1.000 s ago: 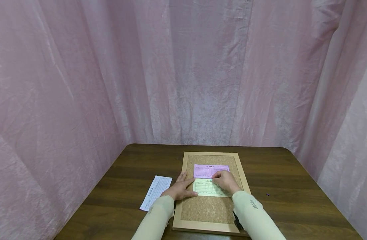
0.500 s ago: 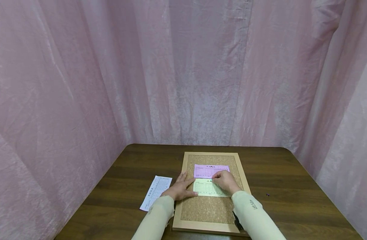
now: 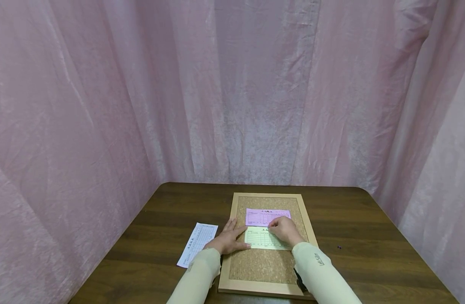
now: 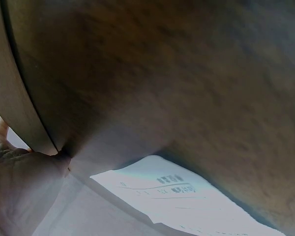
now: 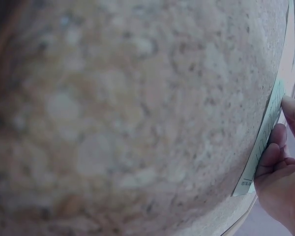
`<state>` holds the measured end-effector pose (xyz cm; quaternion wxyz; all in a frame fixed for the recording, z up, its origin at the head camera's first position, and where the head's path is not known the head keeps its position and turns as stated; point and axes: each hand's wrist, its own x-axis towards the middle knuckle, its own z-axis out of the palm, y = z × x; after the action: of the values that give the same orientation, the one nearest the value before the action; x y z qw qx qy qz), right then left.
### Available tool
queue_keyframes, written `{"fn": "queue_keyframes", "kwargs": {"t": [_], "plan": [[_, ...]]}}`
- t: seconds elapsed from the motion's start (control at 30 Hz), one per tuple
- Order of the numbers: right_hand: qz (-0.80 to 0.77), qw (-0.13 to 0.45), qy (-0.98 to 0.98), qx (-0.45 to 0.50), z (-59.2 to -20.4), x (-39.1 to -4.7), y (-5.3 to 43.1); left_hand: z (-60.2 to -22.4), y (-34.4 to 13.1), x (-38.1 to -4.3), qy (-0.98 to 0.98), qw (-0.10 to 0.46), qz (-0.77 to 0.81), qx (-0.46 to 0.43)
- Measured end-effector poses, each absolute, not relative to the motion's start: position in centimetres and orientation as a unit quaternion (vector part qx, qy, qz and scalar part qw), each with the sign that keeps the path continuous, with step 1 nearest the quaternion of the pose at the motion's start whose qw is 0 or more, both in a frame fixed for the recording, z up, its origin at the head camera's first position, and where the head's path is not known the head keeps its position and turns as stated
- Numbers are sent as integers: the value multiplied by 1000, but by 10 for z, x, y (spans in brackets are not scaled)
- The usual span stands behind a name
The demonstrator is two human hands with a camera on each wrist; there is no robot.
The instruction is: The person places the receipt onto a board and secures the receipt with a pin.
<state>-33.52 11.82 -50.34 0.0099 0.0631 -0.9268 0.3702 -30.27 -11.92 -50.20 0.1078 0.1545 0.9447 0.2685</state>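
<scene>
A cork board (image 3: 263,268) with a pale wooden frame lies on the table. A pink printed slip (image 3: 257,217) is on its upper half, a small dark pin (image 3: 268,211) at its top middle. Just below lies a green printed slip (image 3: 259,238). My left hand (image 3: 229,240) rests with spread fingers over the board's left frame, thumb and index fingertip at the green slip's left edge. My right hand (image 3: 286,230) has thumb and fingers pinched at the green slip's top middle, on what seems a small pin, mostly hidden by the fingertips. In the right wrist view, curled fingers (image 5: 273,155) lie against the green slip.
A white printed slip (image 3: 197,245) lies on the dark wooden table (image 3: 152,253), left of the board beside my left forearm. Tiny dark purple pins (image 3: 339,247) lie to the right of the board. Pink curtains (image 3: 232,93) hang round the table's back and sides.
</scene>
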Motion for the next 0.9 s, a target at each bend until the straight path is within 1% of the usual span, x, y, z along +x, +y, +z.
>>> {"fn": "queue_keyframes", "kwargs": {"t": [0.9], "plan": [[377,16,-923,72,-501,-335,120,-503,-118,-303,949,99,251,162]]}}
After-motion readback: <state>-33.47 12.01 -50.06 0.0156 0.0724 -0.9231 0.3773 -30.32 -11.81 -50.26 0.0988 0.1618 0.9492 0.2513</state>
